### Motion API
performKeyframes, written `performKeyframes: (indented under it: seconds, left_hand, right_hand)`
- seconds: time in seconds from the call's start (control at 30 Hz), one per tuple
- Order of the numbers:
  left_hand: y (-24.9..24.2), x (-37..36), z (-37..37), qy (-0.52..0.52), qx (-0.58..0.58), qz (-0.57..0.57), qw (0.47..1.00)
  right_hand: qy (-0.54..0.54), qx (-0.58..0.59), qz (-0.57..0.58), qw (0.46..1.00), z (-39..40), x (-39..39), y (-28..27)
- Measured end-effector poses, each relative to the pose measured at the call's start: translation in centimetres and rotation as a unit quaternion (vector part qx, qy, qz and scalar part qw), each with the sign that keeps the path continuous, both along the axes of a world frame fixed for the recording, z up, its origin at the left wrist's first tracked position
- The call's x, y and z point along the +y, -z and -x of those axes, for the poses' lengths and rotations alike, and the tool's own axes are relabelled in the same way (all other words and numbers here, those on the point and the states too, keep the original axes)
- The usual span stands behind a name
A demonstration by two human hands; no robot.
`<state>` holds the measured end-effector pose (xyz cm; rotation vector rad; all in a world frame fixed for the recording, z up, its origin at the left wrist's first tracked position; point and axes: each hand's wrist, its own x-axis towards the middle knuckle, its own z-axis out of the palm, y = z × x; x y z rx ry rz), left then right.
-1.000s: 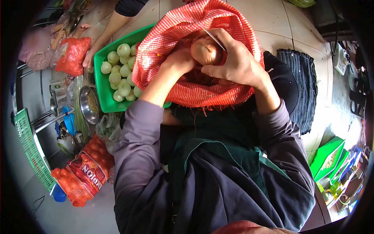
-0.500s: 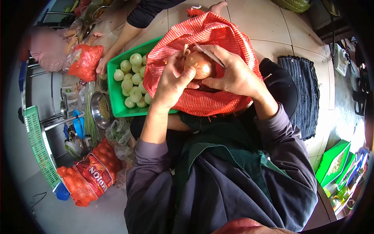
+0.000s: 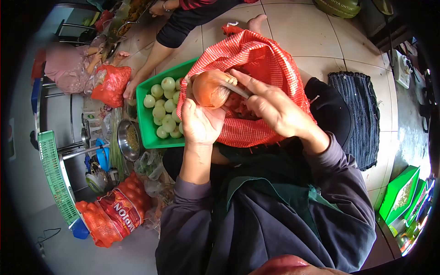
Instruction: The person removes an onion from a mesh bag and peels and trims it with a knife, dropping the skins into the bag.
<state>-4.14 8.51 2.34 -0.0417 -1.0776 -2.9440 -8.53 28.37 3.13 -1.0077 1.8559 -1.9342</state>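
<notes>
A brown-skinned onion [image 3: 210, 90] rests in my left hand [image 3: 201, 123], palm up with the thumb out to the side and the fingers hidden beneath it. My right hand [image 3: 279, 107] grips a knife [image 3: 237, 90], its blade laid against the onion's pale root or stem end. Below both hands lies a red mesh sack [image 3: 284, 68], its mouth spread wide over my lap, with reddish-brown bits inside. Just left of it stands a green tray [image 3: 151, 142] with many peeled onions [image 3: 168, 123].
A full red net sack [image 3: 114, 211], a metal bowl [image 3: 129, 140] and a red plastic bag [image 3: 111, 85] lie at left. Another person's leg [image 3: 153, 59] reaches beside the tray. A dark woven mat [image 3: 355, 119] and green containers [image 3: 399, 195] are at right.
The onion has moved left and turned, from between both hands into my left palm. My right hand has drawn away, the knife now reaching the onion's end. The view has shifted slightly.
</notes>
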Motion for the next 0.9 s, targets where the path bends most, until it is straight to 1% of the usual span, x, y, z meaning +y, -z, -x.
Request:
performKeyframes:
  seconds: [0.1,0.2,0.33,0.4,0.5,0.6,0.7,0.9]
  left_hand:
    - [0.1,0.5,0.5,-0.070,-0.004,0.143,0.987]
    - [1.0,0.5,0.5,-0.090,-0.013,0.152,0.984]
    - [1.3,0.9,0.6,-0.086,0.006,0.180,0.980]
    - [1.2,1.3,0.5,-0.112,-0.006,0.193,0.975]
    - [0.7,1.5,0.4,-0.132,0.001,0.215,0.968]
    - [0.7,1.5,0.3,-0.140,0.011,0.234,0.962]
    - [0.9,1.4,0.2,-0.145,0.016,0.247,0.958]
    - [1.5,1.7,0.0,-0.183,0.009,0.262,0.947]
  right_hand:
    - [-0.015,-0.034,0.010,0.999,-0.6,-0.7,-0.2]
    - [0.025,-0.018,0.053,0.998,-0.9,-1.8,0.9]
    - [0.049,-0.022,0.058,0.997,-1.0,-2.3,1.8]
    - [0.067,-0.010,0.058,0.996,-1.0,-2.6,2.1]
    - [0.053,-0.033,0.040,0.997,-1.2,-2.7,2.1]
    - [0.063,-0.045,0.058,0.995,-1.4,-3.2,2.5]
    - [0.083,-0.040,0.049,0.995,-1.5,-3.4,2.7]
    - [0.078,-0.098,0.074,0.989,-1.5,-3.9,3.8]
